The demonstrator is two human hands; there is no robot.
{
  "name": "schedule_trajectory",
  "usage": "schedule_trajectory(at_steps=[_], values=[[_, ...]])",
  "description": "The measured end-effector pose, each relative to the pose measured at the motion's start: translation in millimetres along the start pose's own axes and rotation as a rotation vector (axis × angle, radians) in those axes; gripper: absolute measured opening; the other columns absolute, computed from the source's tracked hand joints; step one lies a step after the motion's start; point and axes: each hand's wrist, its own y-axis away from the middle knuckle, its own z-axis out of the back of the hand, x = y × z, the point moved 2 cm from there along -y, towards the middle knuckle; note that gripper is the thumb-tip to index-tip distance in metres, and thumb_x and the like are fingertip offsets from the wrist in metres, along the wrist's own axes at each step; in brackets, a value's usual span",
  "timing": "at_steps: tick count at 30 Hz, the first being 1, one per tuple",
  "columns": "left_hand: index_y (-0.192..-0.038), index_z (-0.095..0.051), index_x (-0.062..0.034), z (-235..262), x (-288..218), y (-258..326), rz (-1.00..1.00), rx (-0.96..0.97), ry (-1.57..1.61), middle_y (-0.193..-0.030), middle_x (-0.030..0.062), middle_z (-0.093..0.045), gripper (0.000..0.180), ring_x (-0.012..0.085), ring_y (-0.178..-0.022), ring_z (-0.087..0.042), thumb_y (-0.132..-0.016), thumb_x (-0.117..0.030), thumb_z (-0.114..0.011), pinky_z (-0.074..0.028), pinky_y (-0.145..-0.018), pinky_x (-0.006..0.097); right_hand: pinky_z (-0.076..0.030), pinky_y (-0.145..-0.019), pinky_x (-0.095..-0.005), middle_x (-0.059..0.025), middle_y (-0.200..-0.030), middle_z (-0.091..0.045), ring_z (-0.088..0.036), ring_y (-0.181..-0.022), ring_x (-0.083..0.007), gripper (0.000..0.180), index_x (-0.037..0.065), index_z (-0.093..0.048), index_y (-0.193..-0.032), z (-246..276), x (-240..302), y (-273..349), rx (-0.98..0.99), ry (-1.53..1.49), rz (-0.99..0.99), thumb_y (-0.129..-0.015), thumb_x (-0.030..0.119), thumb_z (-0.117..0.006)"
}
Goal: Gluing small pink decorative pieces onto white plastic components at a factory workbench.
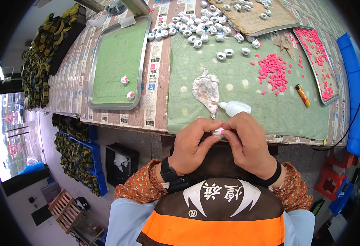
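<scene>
At the table's near edge, my left hand (191, 143) pinches a small white piece (217, 131) with a bit of pink on it. My right hand (247, 143) closes on the piece's other side, thumb and fingertips against its pink part. The fingers hide much of the piece. Just beyond my hands lie a white squeeze bottle (238, 108) with a thin tip and a stained cloth (206, 88). Loose small pink pieces (274, 73) are heaped on the green cloth (188, 115) to the right. Many white pieces with dark holes (197, 43) lie farther back.
On the left, a green-lined metal tray (116, 61) holds two white-and-pink pieces. A tray of pink pieces (330, 97) and an orange-yellow tube (303, 95) are at right. A brown board (266, 22) carries white pieces at the back. Blue bins (354, 94) stand beyond the right edge.
</scene>
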Motion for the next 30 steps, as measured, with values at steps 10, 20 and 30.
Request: schedule_trajectory(at_steps=[10,20,30], values=[[-0.135,-0.051,0.0000,-5.0,16.0,2.6,0.353,0.081,0.782,-0.126,0.0108,-0.063,0.031,0.0157,-0.114,-0.064,-0.105,-0.005,-0.058,-0.058,-0.095,0.031,-0.050,-0.074,-0.0259,-0.0061,-0.096,-0.066,-0.062,-0.084,-0.0097,0.010,-0.001,-0.064,-0.108,13.2,-10.6,1.9,0.200,-0.613,-0.562,-0.099,0.000,-0.058],[-0.133,-0.051,-0.0004,-4.3,19.2,6.8,0.323,0.079,0.692,-0.128,0.0104,-0.060,0.031,0.0157,-0.117,-0.063,-0.104,-0.004,-0.059,-0.058,-0.097,0.033,-0.049,-0.067,-0.0236,-0.0041,-0.091,-0.062,-0.060,-0.076,-0.0085,0.012,0.000,-0.062,-0.103,6.0,0.3,-3.1,0.197,-0.332,-0.402,-0.094,0.003,-0.069],[-0.129,-0.058,-0.0003,3.6,1.1,10.6,0.266,0.022,0.467,-0.113,0.0034,-0.063,0.028,0.0072,-0.103,-0.063,-0.101,-0.004,-0.064,-0.052,-0.087,0.023,-0.046,-0.065,-0.0235,-0.0013,-0.082,-0.064,-0.056,-0.074,-0.0052,0.009,0.000,-0.063,-0.096,-7.3,-11.1,3.8,0.175,-0.496,-0.500,-0.092,0.003,-0.071]])
